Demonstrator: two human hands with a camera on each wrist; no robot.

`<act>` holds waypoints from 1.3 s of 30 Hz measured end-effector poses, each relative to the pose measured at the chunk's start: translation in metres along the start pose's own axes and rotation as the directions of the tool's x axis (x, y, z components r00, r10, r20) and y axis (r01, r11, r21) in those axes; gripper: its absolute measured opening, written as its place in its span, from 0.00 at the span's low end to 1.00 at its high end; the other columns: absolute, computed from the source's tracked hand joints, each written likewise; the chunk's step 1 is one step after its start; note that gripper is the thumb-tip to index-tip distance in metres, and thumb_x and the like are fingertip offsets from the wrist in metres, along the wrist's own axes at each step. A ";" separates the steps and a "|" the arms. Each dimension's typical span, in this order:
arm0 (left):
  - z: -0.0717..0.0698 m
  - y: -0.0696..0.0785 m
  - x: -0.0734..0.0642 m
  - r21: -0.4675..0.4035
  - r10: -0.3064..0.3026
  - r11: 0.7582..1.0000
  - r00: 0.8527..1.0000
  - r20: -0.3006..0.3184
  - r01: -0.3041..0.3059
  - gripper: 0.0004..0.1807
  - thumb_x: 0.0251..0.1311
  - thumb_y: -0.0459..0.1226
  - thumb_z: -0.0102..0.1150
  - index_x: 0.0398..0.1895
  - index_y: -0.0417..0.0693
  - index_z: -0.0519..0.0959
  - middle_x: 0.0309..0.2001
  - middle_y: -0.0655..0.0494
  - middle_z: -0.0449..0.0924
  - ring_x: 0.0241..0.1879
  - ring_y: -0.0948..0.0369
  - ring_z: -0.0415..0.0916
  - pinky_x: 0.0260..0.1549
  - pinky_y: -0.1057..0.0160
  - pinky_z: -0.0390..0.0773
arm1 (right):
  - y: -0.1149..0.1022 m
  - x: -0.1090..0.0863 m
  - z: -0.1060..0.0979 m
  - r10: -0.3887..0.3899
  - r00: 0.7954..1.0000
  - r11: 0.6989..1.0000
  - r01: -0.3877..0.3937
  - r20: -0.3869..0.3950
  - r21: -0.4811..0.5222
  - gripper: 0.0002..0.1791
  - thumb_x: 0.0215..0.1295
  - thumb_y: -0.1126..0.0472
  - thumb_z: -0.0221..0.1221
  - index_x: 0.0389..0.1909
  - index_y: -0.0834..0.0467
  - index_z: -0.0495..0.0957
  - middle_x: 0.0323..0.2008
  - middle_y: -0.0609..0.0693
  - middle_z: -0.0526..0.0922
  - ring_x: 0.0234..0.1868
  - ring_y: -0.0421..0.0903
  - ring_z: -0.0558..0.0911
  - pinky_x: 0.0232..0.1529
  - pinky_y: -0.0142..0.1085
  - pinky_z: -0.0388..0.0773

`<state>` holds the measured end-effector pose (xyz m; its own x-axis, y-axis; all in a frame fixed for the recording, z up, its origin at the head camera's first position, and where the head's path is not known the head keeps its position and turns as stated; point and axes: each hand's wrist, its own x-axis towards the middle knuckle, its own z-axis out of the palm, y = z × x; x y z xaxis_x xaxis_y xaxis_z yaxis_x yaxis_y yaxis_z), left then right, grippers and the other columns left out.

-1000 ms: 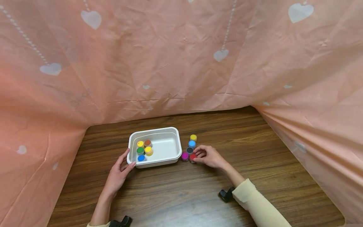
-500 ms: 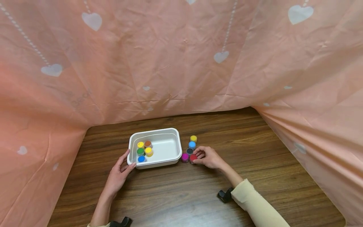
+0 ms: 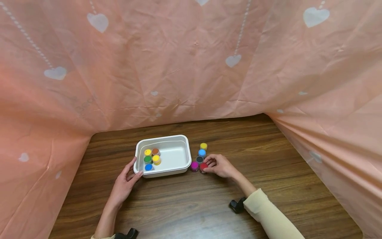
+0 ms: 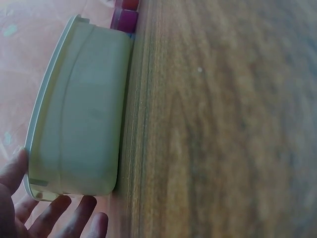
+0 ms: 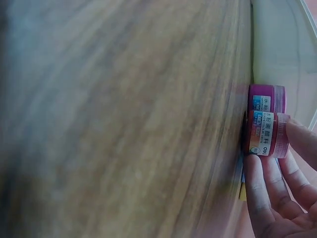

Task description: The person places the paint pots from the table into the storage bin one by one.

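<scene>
My left hand holds the near left corner of a white plastic tub, thumb at the rim and fingers along its end wall. Inside the tub's left part stand several small paint jars, among them a green one and a blue one. To the right of the tub, my right hand pinches a red paint jar between thumb and fingers. This jar stays low at the tabletop, close against a magenta jar and a black jar.
Behind the black jar, a light blue jar and a yellow jar continue the row. Everything stands on a brown wood-grain table. A pink curtain with white hearts closes off the back and both sides.
Both hands keep nearly the same pose. The red jar has shifted very slightly toward the near side, away from the black jar; the tub and the other jars stay put.
</scene>
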<state>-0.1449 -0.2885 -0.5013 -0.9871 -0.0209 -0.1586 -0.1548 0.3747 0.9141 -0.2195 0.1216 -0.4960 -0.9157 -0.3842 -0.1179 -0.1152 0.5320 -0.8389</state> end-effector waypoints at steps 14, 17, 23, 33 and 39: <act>0.000 -0.002 0.002 -0.007 0.028 1.000 1.000 -0.005 -0.028 0.40 0.74 0.49 0.60 0.84 0.63 0.54 0.76 0.39 0.62 0.67 0.43 0.75 0.56 0.68 0.76 | -0.012 -0.003 -0.012 -0.010 1.000 1.000 0.010 -0.020 0.025 0.13 0.63 0.65 0.72 0.46 0.65 0.83 0.42 0.58 0.86 0.43 0.50 0.86 0.47 0.38 0.83; 0.000 -0.002 0.002 -0.001 0.027 1.000 1.000 -0.008 -0.027 0.40 0.73 0.50 0.60 0.83 0.64 0.55 0.76 0.40 0.62 0.66 0.43 0.76 0.57 0.67 0.77 | -0.017 -0.003 -0.015 -0.010 1.000 0.999 0.011 -0.026 0.039 0.14 0.63 0.65 0.72 0.47 0.65 0.82 0.43 0.59 0.86 0.43 0.51 0.87 0.47 0.38 0.83; 0.000 -0.003 0.002 0.006 0.021 1.000 1.000 -0.003 -0.021 0.41 0.73 0.51 0.60 0.84 0.64 0.54 0.77 0.41 0.62 0.67 0.44 0.75 0.56 0.68 0.77 | -0.027 -0.002 -0.020 -0.053 0.998 0.996 0.056 -0.038 0.067 0.15 0.63 0.65 0.72 0.48 0.66 0.82 0.43 0.60 0.87 0.45 0.52 0.87 0.47 0.38 0.83; -0.001 -0.003 0.002 0.009 0.006 1.000 1.000 0.006 -0.006 0.40 0.74 0.49 0.59 0.84 0.64 0.53 0.77 0.40 0.61 0.68 0.44 0.74 0.59 0.64 0.76 | -0.046 0.006 -0.020 -0.089 0.995 0.994 0.091 -0.033 0.064 0.15 0.62 0.63 0.73 0.48 0.62 0.83 0.43 0.56 0.88 0.45 0.52 0.87 0.45 0.34 0.82; -0.001 -0.003 0.003 0.017 0.009 1.000 1.000 0.001 -0.009 0.41 0.72 0.53 0.60 0.84 0.65 0.54 0.77 0.41 0.61 0.68 0.43 0.74 0.60 0.61 0.76 | -0.063 0.011 -0.017 -0.140 0.989 0.989 0.142 -0.048 0.047 0.16 0.61 0.62 0.74 0.47 0.62 0.84 0.40 0.57 0.88 0.41 0.50 0.87 0.42 0.33 0.81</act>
<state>-0.1473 -0.2903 -0.5047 -0.9885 -0.0168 -0.1502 -0.1448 0.3907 0.9091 -0.2287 0.0964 -0.4354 -0.9080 -0.4183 0.0262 -0.2260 0.4361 -0.8711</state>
